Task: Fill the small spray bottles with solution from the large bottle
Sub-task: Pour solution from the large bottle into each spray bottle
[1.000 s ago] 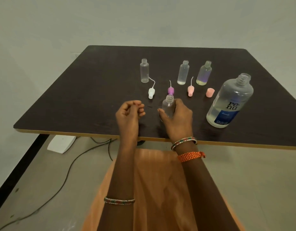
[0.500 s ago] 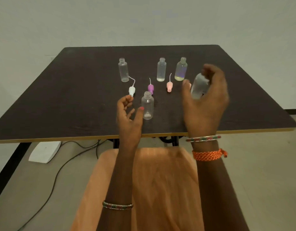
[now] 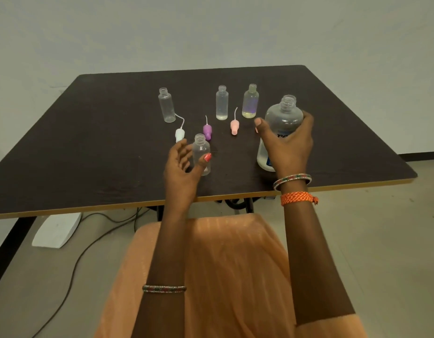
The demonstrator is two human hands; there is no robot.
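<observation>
The large bottle [image 3: 282,123] stands uncapped near the right front of the table [image 3: 89,147], with clear liquid low in it. The right hand [image 3: 290,145] grips it around the middle, thumb on the left side and fingers wrapped round the right. To its left, near the front edge, an open small bottle [image 3: 201,152] stands upright; the left hand [image 3: 180,167] cups it with spread, loosely bent fingers, the thumb on its front, fingers just beside its left wall. Behind lie a white nozzle [image 3: 180,134], a purple nozzle [image 3: 207,130] and a pink nozzle [image 3: 234,125]. Farther back three more open small bottles stand: one left [image 3: 166,106], one centre [image 3: 222,103], one right [image 3: 250,102] with yellowish liquid at the bottom.
</observation>
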